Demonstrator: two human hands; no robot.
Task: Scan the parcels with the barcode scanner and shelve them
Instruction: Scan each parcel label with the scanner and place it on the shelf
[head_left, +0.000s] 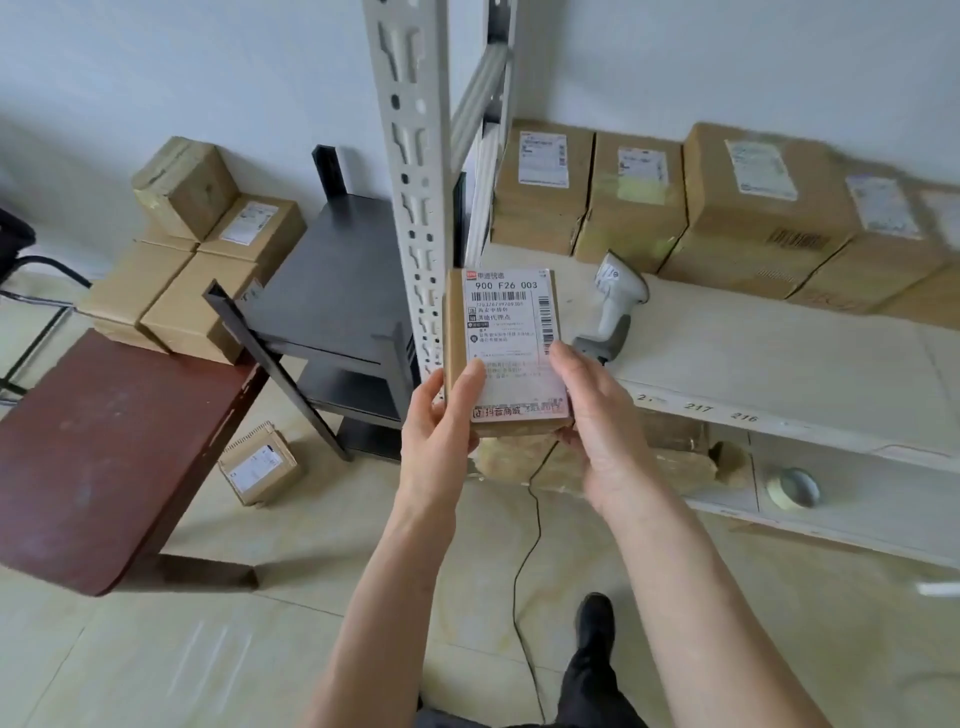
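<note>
A small cardboard parcel (506, 322) with a white shipping label facing me is held up in front of the shelf post. My left hand (441, 421) grips its lower left edge, thumb on the label. My right hand (587, 415) grips its lower right edge, thumb on the label too. The white barcode scanner (615, 306) lies on the cream shelf board (779, 364), just right of the parcel, held by neither hand. Several labelled parcels (727, 208) stand in a row at the back of that shelf.
The white slotted shelf post (415, 182) rises left of the held parcel. A black low rack (337, 291) and a red-brown table (104, 457) stand at left, with stacked boxes (197, 249) behind. One small box (260, 462) lies on the floor. A tape roll (792, 488) sits on the lower shelf.
</note>
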